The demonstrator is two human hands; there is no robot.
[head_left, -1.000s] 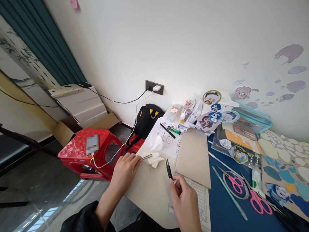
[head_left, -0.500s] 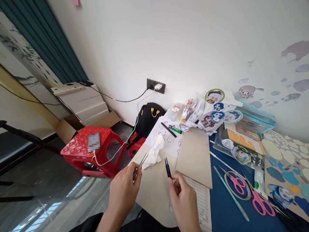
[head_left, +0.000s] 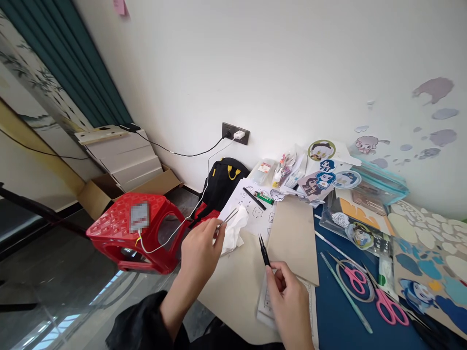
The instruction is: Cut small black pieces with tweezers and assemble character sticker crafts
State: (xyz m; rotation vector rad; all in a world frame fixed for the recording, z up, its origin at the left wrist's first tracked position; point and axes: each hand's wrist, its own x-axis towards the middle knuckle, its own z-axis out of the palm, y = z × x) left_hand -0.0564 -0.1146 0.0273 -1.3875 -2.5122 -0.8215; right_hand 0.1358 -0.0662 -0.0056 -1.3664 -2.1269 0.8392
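My left hand (head_left: 200,250) is closed on a pair of silver tweezers (head_left: 229,217), whose tips point up and right over a crumpled white tissue (head_left: 234,231). Black tweezers (head_left: 263,249) stand nearly upright in the pinch of my right hand (head_left: 290,304), above the beige card (head_left: 233,287) on the table. Under that hand lies a printed paper sheet (head_left: 266,304).
Pink scissors (head_left: 392,304) and a second pink pair (head_left: 353,276), a pale stick (head_left: 346,291), sticker sheets (head_left: 324,177) and a drawing sheet (head_left: 253,206) crowd the blue mat (head_left: 339,321). A red stool (head_left: 131,233), black backpack (head_left: 222,182) and cardboard box (head_left: 105,192) stand left.
My left hand lifted the silver tweezers from the tissue and swung their tips up to the right. The right hand shifted slightly right with the black tweezers.
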